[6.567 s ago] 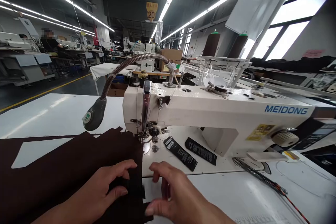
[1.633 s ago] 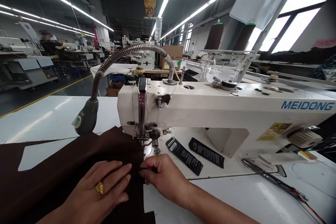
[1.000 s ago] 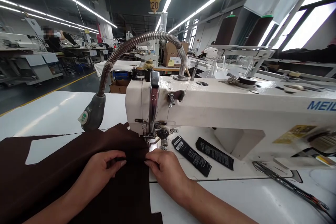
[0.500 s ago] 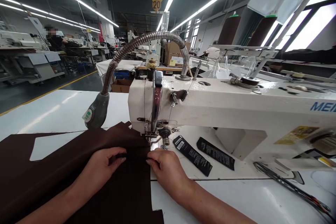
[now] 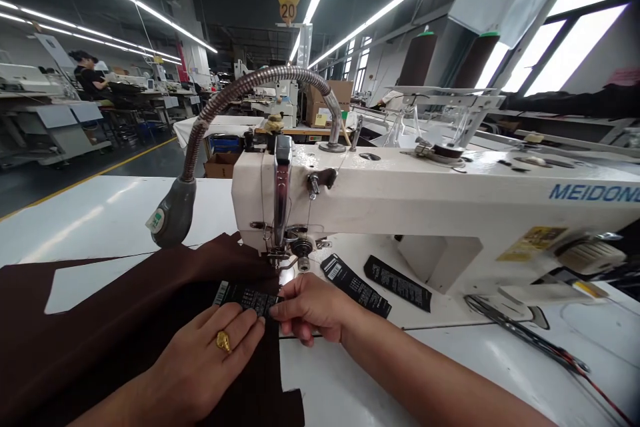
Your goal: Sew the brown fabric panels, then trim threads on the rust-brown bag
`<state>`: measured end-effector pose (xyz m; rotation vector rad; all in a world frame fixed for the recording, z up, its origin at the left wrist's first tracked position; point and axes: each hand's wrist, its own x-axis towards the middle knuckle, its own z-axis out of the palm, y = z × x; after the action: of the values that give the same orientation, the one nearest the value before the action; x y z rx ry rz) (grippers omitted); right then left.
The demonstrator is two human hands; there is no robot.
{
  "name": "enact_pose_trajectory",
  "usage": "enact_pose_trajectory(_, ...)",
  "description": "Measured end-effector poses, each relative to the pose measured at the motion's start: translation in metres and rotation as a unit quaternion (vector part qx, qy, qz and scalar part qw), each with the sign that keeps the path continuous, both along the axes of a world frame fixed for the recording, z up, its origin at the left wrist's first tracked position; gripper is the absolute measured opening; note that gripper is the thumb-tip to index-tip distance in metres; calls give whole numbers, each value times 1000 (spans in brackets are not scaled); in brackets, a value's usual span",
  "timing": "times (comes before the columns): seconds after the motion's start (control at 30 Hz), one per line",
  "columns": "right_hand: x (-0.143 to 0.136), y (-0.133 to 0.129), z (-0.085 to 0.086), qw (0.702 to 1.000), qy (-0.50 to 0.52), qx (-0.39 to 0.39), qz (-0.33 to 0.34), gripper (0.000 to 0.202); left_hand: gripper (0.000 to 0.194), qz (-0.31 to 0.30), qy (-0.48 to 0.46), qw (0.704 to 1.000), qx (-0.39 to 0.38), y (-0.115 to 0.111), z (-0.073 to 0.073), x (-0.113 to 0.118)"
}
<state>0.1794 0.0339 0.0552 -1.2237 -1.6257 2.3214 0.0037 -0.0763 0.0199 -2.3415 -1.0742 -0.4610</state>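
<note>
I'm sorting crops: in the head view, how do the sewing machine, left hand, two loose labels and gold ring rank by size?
1. Sewing machine
2. Left hand
3. Left loose label and right loose label: too alike to rank
4. Gold ring

The cloth (image 5: pixel 200 267) looks matt brown; the bench (image 5: pixel 75 207) is smooth and glossy; the lamp neck (image 5: pixel 260 77) is ribbed, shiny metal.

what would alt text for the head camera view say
Two hands, the left wearing a gold ring, hold a black printed care label against dark brown fabric at a white Meidong sewing machine; two more labels lie on its bed.
</note>
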Motion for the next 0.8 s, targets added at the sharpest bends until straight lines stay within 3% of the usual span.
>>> enact_pose_trajectory(0.13, 0, 0, -1, 999, 16, -36, 12, 21, 31, -48, -8, 999, 1, 11, 1, 4)
enact_pose_trajectory(0.33, -3, 1, -1, 999, -12, -20, 34, 17, 30, -81, -62, 995, 1, 10, 3, 5)
enact_pose_trajectory(0.4, 0, -3, 2, 999, -35, 26, 31, 14, 31, -76, -75, 994, -7, 9, 2, 5)
enact_pose_trajectory(0.47, 6, -12, 4, 984, -71, 163, 15, 9, 32, -47, -82, 995, -17, 9, 0, 3)
enact_pose_trajectory(0.5, 10, -18, 5, 959, -86, 270, 11, 6, 32, -27, -87, 996, -21, 10, 0, 1)
enact_pose_trajectory(0.53, 13, -25, 3, 915, -96, 390, 20, 4, 31, -8, -92, 995, -21, 11, 0, 0)
enact_pose_trajectory(0.63, 16, -46, -14, 702, -70, 698, 121, 2, 30, 12, -105, 994, -13, 16, 1, 0)
enact_pose_trajectory(0.7, 12, -57, -36, 576, -33, 801, 159, 7, 32, 7, -93, 996, -6, 21, 3, 2)
enact_pose_trajectory(0.73, 9, -61, -48, 537, -14, 830, 150, 10, 34, 0, -83, 997, -4, 24, 3, 4)
enact_pose_trajectory(0.8, 3, -66, -72, 509, -7, 851, 129, 16, 35, -19, -69, 997, 3, 29, 4, 7)
